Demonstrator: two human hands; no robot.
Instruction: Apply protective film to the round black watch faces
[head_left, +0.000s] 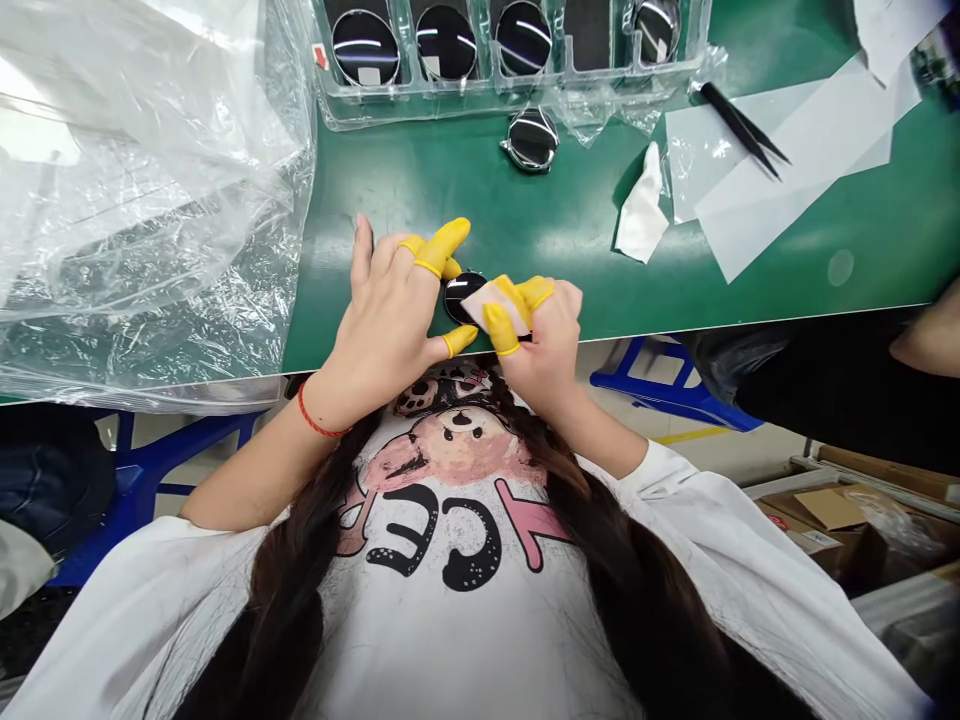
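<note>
While the left hand (pixel 386 315), thumb and fingers curved apart, holds a black disc (pixel 456 292) by its edges at frame centre over the tabletop (pixel 420 175), the right hand (pixel 546 335) pinches a white pad (pixel 480 298) across it.

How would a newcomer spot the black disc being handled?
At the near edge of the green table, between the left hand and right hand, is a glossy black disc. Unlike the round pieces farther up, it sits among yellow-capped fingers, partly hidden by a pale pad.
</note>
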